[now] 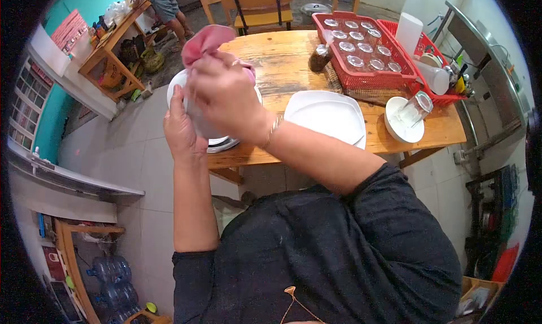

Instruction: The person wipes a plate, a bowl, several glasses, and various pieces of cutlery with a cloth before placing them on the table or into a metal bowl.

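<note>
My left hand (183, 123) is closed round the near side of a glass (204, 120), which is partly hidden and blurred. Over its top, my right hand (226, 95) grips a pink cloth (208, 41), with part of the cloth sticking up above the fingers. Behind and below both hands are white plates (176, 89), mostly covered by them. Right of my forearm, square white plates (324, 116) lie stacked on the wooden table (271, 55).
A red crate (361, 78) holds several upside-down glasses. Near it stand a dark jar (319, 58), a white bowl (395, 129) with a glass (416, 106) in it, and a utensil basket (446, 98). A person (165, 7) stands at the back left.
</note>
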Demonstrator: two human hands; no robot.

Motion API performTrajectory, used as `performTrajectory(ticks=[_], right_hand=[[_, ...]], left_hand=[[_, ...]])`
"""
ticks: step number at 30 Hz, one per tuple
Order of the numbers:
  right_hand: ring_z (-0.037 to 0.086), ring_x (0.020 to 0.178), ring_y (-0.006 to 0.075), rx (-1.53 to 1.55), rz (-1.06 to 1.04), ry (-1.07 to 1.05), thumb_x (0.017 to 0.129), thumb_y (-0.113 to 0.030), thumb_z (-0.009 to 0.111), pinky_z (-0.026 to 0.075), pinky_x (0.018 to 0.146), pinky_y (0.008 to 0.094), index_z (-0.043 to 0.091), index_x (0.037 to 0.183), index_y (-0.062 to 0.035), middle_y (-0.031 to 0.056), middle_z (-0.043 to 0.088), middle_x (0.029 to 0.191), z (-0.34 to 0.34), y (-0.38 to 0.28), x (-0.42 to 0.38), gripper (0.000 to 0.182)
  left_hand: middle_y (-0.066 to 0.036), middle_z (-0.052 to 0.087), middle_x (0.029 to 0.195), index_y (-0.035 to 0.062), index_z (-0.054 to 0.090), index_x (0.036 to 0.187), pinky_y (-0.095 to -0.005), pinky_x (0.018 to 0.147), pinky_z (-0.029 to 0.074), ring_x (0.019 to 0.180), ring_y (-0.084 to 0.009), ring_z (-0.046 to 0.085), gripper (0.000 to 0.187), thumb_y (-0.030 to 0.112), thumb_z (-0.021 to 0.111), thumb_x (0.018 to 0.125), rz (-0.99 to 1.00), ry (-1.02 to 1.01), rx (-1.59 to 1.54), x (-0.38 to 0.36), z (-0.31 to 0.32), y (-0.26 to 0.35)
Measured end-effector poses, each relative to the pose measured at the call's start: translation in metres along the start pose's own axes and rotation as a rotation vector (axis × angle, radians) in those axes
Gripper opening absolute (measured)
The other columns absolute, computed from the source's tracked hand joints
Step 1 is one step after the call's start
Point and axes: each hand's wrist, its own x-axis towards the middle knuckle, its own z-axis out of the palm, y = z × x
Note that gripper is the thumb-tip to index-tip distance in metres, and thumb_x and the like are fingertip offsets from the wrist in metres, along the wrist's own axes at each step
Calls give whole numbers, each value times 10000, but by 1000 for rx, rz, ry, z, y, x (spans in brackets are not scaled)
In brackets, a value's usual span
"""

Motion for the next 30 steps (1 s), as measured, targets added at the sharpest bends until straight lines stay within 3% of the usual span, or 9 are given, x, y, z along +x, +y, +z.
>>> performTrajectory(ticks=[5, 8, 12, 13, 14, 16, 19, 23, 30], right_hand=[[518, 1087, 398, -64, -384, -58, 748, -210, 679, 372, 956, 560, 689, 787, -134, 39, 639, 981, -16, -16, -17, 87], [554, 1063, 335, -95, -388, -85, 742, -223, 685, 426, 920, 505, 700, 814, -139, 38, 641, 971, -20, -1, 18, 111], [653, 805, 231, 25, 232, -329, 828, -417, 675, 526, 708, 346, 751, 944, -162, 97, 657, 870, -14, 61, 62, 290], [653, 839, 154, 195, 784, -651, 872, -388, 632, 521, 730, 298, 741, 1020, -154, 90, 675, 895, -39, 46, 72, 297], [632, 862, 108, 193, 430, -776, 933, -330, 561, 512, 744, 278, 702, 1088, -73, 100, 672, 913, -31, 83, 58, 331], [622, 815, 112, 558, 901, -514, 976, -274, 490, 508, 736, 270, 664, 1104, -9, 100, 666, 898, -20, 91, 23, 342], [604, 735, 149, 519, 895, -44, 1008, -299, 447, 497, 674, 293, 641, 1033, 69, 129, 667, 862, -2, 73, -18, 417], [494, 962, 353, 221, 598, 217, 979, -218, 460, 386, 896, 425, 623, 1043, 48, 231, 615, 989, -21, 8, -14, 319], [541, 977, 318, 348, 276, 294, 918, -148, 547, 409, 893, 420, 603, 1096, 5, 177, 619, 1059, -52, -10, -5, 242]], left_hand=[[-150, 628, 1125, -54, 548, 1202, -338, 819, 552, 984, -216, 643, 358, 231, 455, 1005, 144, -104, 18, -7, 3, 5], [-140, 647, 1084, -46, 556, 1202, -322, 804, 549, 943, -203, 654, 369, 248, 529, 981, 179, 3, 168, -25, 28, 12], [-132, 651, 1081, -48, 565, 1181, -336, 817, 530, 947, -199, 650, 368, 249, 570, 964, 115, 86, 316, -40, 49, 17], [-139, 648, 1095, -52, 564, 1187, -357, 830, 527, 946, -215, 651, 389, 268, 560, 965, 158, 81, 296, -43, 53, 16], [-146, 644, 1109, -56, 563, 1193, -379, 844, 525, 945, -232, 653, 411, 287, 551, 967, 199, 78, 275, -45, 56, 16], [-134, 649, 1074, -44, 580, 1158, -370, 854, 517, 950, -220, 649, 394, 300, 549, 969, 309, 137, 217, -38, 63, 15], [-131, 647, 1067, -41, 582, 1145, -366, 857, 517, 949, -214, 646, 387, 303, 546, 972, 435, 222, 250, -24, 66, 6], [-136, 644, 1062, -45, 577, 1145, -363, 840, 527, 947, -211, 643, 377, 289, 549, 972, 513, 293, 405, -21, 79, 0], [-142, 644, 1070, -52, 571, 1153, -370, 834, 540, 958, -229, 648, 369, 268, 561, 969, 487, 179, 331, -24, 73, 14]])
